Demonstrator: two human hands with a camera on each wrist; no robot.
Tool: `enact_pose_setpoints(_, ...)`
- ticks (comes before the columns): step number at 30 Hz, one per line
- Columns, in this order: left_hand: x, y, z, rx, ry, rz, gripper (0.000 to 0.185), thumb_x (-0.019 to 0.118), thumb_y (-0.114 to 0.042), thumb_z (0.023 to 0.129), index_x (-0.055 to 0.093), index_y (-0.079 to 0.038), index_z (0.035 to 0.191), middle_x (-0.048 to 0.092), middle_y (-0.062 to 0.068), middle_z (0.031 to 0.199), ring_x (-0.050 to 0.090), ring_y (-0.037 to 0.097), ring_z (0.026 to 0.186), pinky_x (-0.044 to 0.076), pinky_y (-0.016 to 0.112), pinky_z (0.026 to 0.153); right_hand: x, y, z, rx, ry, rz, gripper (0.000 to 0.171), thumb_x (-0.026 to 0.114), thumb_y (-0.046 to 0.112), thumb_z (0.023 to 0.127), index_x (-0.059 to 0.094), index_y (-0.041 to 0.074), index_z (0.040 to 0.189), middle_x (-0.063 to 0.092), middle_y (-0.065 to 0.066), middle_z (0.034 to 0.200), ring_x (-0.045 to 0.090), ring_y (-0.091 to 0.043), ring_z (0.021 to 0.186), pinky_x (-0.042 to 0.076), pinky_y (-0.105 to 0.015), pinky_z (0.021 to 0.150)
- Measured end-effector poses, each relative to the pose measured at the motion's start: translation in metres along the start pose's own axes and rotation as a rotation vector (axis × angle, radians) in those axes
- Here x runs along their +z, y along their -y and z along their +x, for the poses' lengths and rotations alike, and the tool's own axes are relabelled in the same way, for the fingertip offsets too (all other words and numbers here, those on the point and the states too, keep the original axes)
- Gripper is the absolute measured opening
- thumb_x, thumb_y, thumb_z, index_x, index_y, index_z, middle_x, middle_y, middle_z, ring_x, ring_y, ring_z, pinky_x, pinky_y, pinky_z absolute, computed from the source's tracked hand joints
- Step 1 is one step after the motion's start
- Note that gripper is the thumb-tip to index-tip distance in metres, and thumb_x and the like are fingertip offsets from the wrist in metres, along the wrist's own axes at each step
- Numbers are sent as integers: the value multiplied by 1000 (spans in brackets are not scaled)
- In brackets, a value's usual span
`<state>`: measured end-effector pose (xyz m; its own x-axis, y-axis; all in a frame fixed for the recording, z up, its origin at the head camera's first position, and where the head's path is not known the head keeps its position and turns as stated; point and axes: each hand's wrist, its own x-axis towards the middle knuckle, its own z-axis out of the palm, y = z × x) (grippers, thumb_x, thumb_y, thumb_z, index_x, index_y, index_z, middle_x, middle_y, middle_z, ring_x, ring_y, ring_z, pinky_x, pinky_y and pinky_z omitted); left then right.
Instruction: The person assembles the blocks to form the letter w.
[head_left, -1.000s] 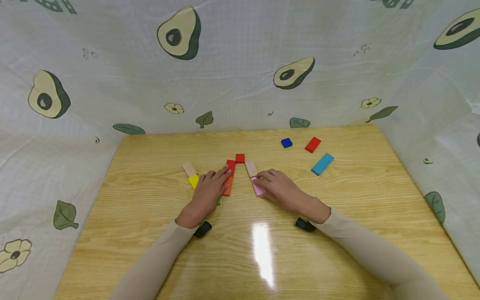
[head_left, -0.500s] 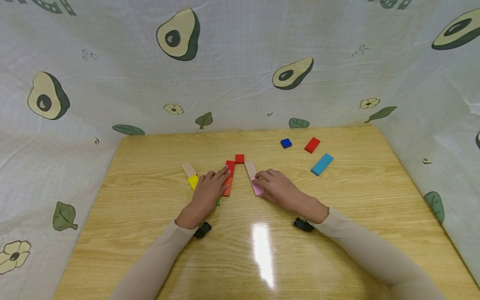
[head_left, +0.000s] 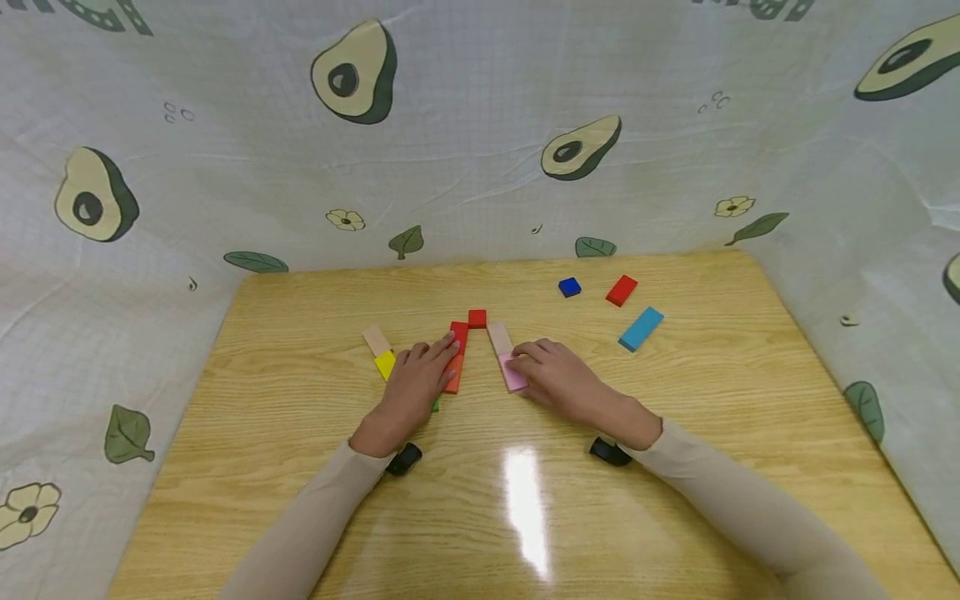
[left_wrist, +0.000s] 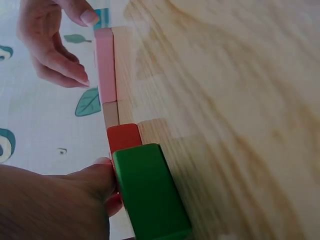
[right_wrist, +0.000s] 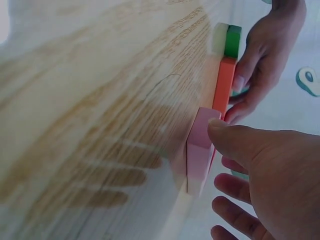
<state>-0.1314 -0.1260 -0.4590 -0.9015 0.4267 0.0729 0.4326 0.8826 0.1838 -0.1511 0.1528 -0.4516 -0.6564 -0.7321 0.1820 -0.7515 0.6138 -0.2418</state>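
Observation:
My left hand (head_left: 415, 382) lies flat with straight fingers on a row of a red block (head_left: 459, 336) and an orange block (head_left: 452, 377). A green block (head_left: 436, 405) is mostly hidden under it; the left wrist view shows that green block (left_wrist: 147, 192) beside the thumb. My right hand (head_left: 557, 379) touches a pink block (head_left: 513, 372) that lies end to end with a beige block (head_left: 499, 337). In the right wrist view the thumb presses the pink block (right_wrist: 200, 145). A small red block (head_left: 477, 317) sits between the two rows' far ends.
A beige block (head_left: 377, 340) and a yellow block (head_left: 386, 364) lie left of my left hand. At the back right of the wooden table (head_left: 300, 467) lie a blue block (head_left: 569, 287), a red block (head_left: 622, 290) and a light blue block (head_left: 641, 328). Avocado-print cloth walls surround the table.

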Motion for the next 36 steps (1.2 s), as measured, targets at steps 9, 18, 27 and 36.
enact_pose_setpoints(9,-2,-1,3,-5,44,32,49,59,-25,110,54,-5,155,46,11,164,52,39,133,44,54,109,-6,-4,-11,9,-6,6,41,84,16,93,71,2,130,66,-16,135,60,-36,125,51,-52,106)
enact_pose_setpoints(18,-3,-1,4,35,25,93,48,61,-25,109,56,-4,152,51,13,161,53,40,135,44,54,111,-13,-9,-21,56,-7,25,48,85,15,92,69,1,135,65,-16,139,59,-36,127,50,-52,107)
enact_pose_setpoints(27,0,0,5,82,-32,159,46,63,-26,108,59,-4,148,55,14,156,54,40,135,46,52,110,-17,-18,-30,100,-12,28,48,84,16,93,69,1,136,64,-17,140,59,-38,129,49,-55,108)
enact_pose_setpoints(36,-2,-4,6,106,-92,320,48,66,-33,106,62,-10,148,58,8,155,56,35,134,46,48,111,-21,-28,-39,151,-24,20,48,84,16,93,69,0,135,64,-18,139,60,-38,126,50,-55,106)
